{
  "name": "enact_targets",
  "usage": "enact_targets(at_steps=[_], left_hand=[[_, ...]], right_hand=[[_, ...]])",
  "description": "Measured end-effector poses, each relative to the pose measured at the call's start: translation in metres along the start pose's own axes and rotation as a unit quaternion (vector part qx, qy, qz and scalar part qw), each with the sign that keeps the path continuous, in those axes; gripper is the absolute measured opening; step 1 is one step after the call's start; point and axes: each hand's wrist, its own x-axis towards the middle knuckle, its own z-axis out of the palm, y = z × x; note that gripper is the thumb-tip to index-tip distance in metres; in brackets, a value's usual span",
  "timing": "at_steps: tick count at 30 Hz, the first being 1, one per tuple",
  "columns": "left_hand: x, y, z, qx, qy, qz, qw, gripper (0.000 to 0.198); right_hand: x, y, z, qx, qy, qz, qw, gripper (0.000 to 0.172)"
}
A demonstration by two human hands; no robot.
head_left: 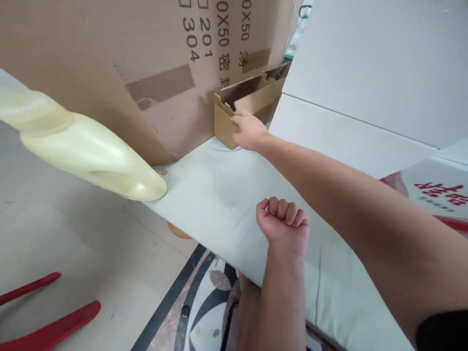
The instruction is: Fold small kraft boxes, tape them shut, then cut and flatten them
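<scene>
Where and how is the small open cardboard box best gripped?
Probably pinch the small cardboard box by its near upper corner, coming from the person's side: its open top exposes the rim, while the large carton stands behind it.

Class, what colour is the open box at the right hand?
The box is brown, as the head view shows.

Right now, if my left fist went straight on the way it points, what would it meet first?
Most likely your right forearm, which crosses ahead of the left fist; depth is unclear from this one view, so the fist might instead pass beneath it.
</scene>
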Motion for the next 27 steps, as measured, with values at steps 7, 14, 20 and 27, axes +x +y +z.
enact_targets(at_steps=[7,14,20,27], left_hand=[[-0.008,-0.008,0.002,0.044,-0.004,0.01,0.999,0.042],[-0.014,-0.03,-0.004,0.161,-0.185,-0.12,0.962,0.046],[-0.044,-0.053,-0.01,0.253,-0.429,-0.21,0.841,0.059],[-0.059,-0.087,-0.012,0.15,-0.513,-0.232,0.813,0.063]], right_hand=[[-0.072,0.028,-0.015,0.035,0.078,-0.032,0.996,0.045],[-0.213,0.044,-0.054,0.047,0.133,-0.006,0.99,0.027],[-0.365,0.077,-0.095,-0.089,0.272,-0.025,0.958,0.015],[-0.477,0.096,-0.109,-0.056,0.484,0.153,0.86,0.014]])
